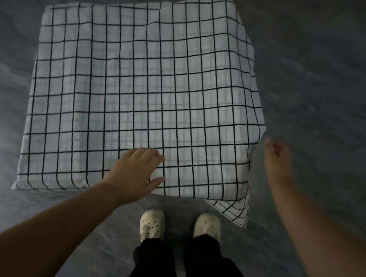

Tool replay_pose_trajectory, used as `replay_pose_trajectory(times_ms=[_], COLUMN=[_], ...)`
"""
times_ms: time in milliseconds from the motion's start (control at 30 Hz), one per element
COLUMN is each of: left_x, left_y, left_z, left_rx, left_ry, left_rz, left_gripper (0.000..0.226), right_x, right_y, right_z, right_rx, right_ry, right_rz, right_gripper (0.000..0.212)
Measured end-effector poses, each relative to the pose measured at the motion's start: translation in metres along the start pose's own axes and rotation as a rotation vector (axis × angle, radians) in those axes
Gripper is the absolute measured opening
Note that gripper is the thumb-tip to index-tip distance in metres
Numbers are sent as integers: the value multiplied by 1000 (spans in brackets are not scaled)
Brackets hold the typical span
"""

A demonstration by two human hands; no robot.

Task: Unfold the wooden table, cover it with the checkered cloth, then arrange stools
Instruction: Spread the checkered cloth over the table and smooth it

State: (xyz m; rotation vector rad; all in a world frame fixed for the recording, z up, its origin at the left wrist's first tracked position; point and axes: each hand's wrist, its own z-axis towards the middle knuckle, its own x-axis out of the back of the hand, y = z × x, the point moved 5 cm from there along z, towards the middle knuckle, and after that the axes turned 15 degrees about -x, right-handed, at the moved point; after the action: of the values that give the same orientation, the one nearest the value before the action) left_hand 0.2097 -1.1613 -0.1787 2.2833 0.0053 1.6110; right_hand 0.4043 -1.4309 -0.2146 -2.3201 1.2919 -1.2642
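Below me, right in front of my feet, the checkered cloth (141, 94) lies spread over the worktop, hiding the wooden top completely, so the unfolding looks done and the covering nearly so. My left hand (137, 174) rests flat on the cloth near the front edge, palm down, fingers spread and gripping nothing; I judge it is there to pin the fabric so it does not slide while the other side is adjusted, or to smooth it flat.

My right hand (275, 157) is at the right edge, just beside the hanging fold near the front right corner. It is blurred, and I cannot tell whether it pinches the cloth or hangs free beside it. Its place fits a tug on that side, because the front right corner (236, 212) droops lower than the rest and the grid lines run slightly skewed, which suggests the cloth sits crooked.

Faint ripples cross the middle of the cloth, so some flattening is probably still wanted. My pale clogs (152, 224) stand on the dark floor (329, 74) close to the front edge, which lets both arms reach across. No stools show anywhere in view, so that part appears not yet begun.
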Motion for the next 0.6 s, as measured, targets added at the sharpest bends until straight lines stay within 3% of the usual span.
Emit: replay_pose_trajectory(times_ms=[67,167,300,333,600], left_x=[10,26,44,49,65], left_y=[7,16,19,20,46], left_z=[32,90,173,192,296], left_rx=[-83,-134,-180,-207,-505], left_ry=[-35,-77,-79,-84,-415], left_rz=[6,-4,44,90,322], left_gripper=[62,68,67,67,67], right_x=[1,-15,-41,-44,-20], right_y=[-5,-15,-4,-1,-18], right_z=[15,31,50,54,51], right_rx=[-75,-115,-255,-265,-217], right_ry=[-56,-264,-462,-504,-661], right_rz=[24,89,83,117,280], right_gripper=[51,61,120,124,61])
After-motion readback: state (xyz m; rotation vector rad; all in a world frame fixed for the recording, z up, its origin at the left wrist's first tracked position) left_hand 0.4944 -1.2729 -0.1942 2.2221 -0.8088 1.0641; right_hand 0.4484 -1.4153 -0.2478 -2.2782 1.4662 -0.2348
